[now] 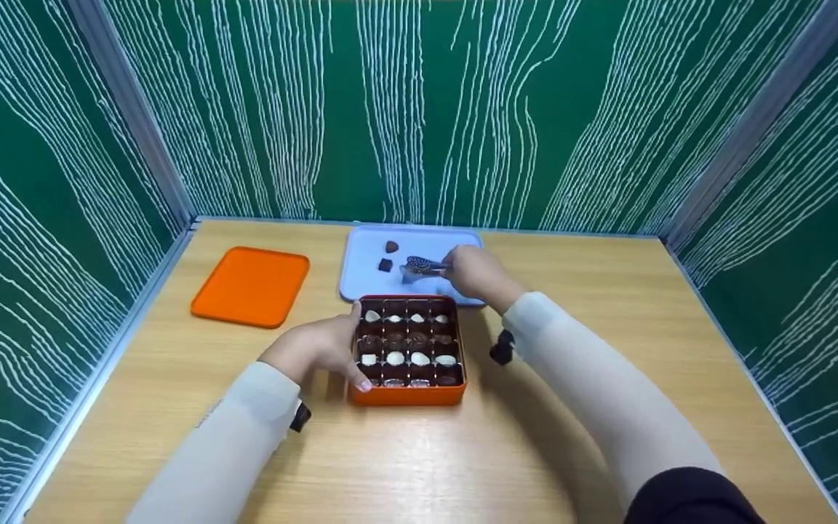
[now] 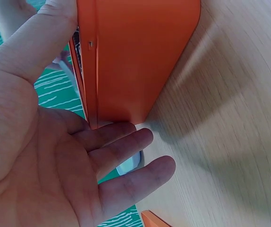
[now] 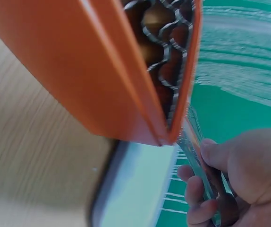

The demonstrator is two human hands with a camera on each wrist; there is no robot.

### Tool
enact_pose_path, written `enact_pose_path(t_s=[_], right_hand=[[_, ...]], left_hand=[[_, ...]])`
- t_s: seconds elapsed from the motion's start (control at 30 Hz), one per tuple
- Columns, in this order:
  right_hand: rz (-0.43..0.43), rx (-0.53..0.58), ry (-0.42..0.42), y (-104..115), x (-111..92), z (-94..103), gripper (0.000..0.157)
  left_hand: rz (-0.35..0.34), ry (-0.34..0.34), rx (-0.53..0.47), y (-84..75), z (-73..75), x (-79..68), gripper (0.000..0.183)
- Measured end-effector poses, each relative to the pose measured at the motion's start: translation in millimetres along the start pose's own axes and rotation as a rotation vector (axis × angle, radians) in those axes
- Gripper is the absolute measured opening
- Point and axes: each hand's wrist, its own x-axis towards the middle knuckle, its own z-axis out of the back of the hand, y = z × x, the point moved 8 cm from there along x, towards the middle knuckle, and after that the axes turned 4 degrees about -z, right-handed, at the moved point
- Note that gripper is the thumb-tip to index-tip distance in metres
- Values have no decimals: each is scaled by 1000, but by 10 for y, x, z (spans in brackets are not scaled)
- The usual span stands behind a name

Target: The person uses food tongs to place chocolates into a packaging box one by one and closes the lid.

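Note:
An orange box [image 1: 409,395] with a dark divided insert holds white and dark brown chocolates in rows. My left hand [image 1: 324,348] spans its left side, the thumb on the near corner of the rim and fingertips at the far corner. In the left wrist view the fingers [image 2: 135,184] are extended, the palm standing away from the orange wall. My right hand [image 1: 479,275] grips a pair of tongs [image 1: 426,265] by the handle, their heads low over the light blue tray [image 1: 357,276]. A brown chocolate [image 1: 391,247] and a dark square chocolate [image 1: 385,265] lie left of the tongs.
On the wooden table [image 1: 419,466], an orange lid [image 1: 252,286] lies left of the tray. Green panels [image 1: 448,109] with white wavy lines stand at the back and sides. The box sits right against the tray's near edge, below my right forearm.

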Motion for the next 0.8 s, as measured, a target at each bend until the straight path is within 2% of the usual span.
enact_pose_path(t_s=[0.2, 0.4, 0.6, 0.8], right_hand=[[169, 10, -49, 88, -484, 208, 21], [286, 26, -13, 153, -1082, 359, 19], [344, 15, 83, 182, -1535, 287, 17], [415, -56, 91, 209, -1727, 153, 15]], left_hand=[[0, -2, -1, -21, 9, -7, 167], [2, 7, -15, -25, 8, 1, 168], [-8, 0, 0, -24, 7, 5, 167], [-2, 3, -6, -35, -1, -3, 166]])
